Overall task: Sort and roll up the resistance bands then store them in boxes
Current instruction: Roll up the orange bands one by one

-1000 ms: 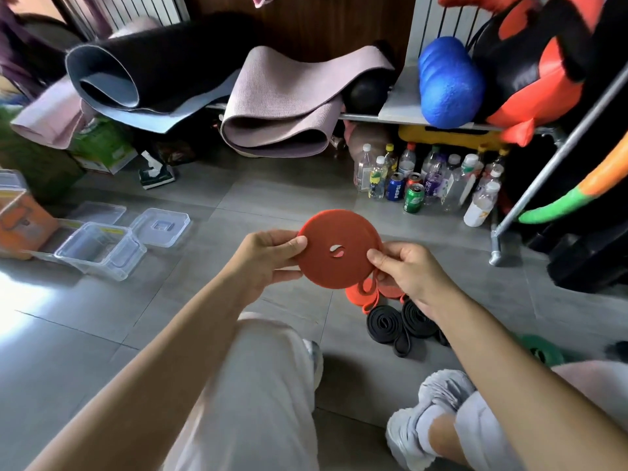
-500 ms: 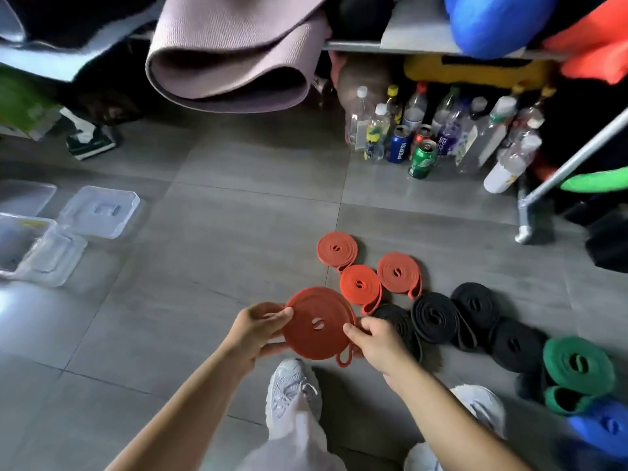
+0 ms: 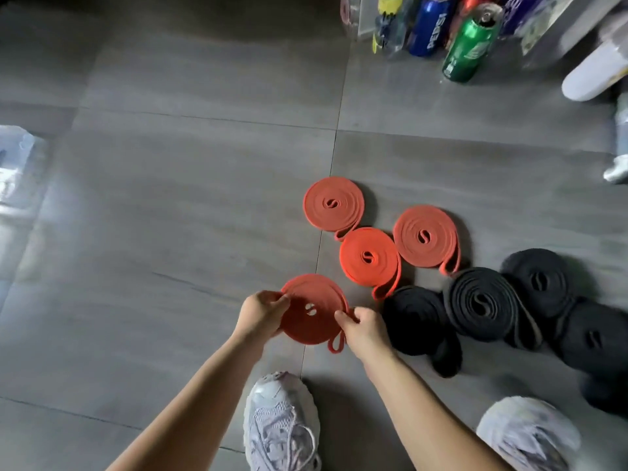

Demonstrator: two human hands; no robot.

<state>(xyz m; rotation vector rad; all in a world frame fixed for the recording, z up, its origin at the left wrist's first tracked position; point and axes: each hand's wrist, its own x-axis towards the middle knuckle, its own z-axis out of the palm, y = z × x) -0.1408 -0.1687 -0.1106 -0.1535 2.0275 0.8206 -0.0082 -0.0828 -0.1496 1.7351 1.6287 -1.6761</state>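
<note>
Low over the floor, just ahead of the shoes: the orange roll [image 3: 312, 326] is held between both hands with its flat face up, a tight coil with a small hole at its centre; whether its underside touches the tiles cannot be told.
Loose end [image 3: 336, 343]: a short loop of band sticks out at the roll's near edge, just beside the right wrist.
Left hand [image 3: 260, 312]: its grip is closed on the roll's left rim, fingers curled over the edge.
Right hand [image 3: 365, 326]: its grip is closed on the right rim, pinching it between thumb and fingers.
Other orange coils: three lie flat on the floor [image 3: 170, 232] beyond the held one. The far roll [image 3: 334, 203] and the right-side roll [image 3: 424, 236] flank the middle roll [image 3: 368, 256], all close together, each with a loose loop trailing.
Black rolls [image 3: 481, 302]: four or so lie in an overlapping row to the right of the orange ones, the nearest just beside the right hand.
Shoes: the left shoe [image 3: 282, 423] and right shoe [image 3: 526, 433], both pale, stand at the bottom edge.
Drinks: a green can [image 3: 470, 42] and a blue can [image 3: 430, 25] stand with bottles at the top, well apart from the bands.
Clear box [image 3: 13, 164]: blurred, at the left edge, well apart from the hands.
</note>
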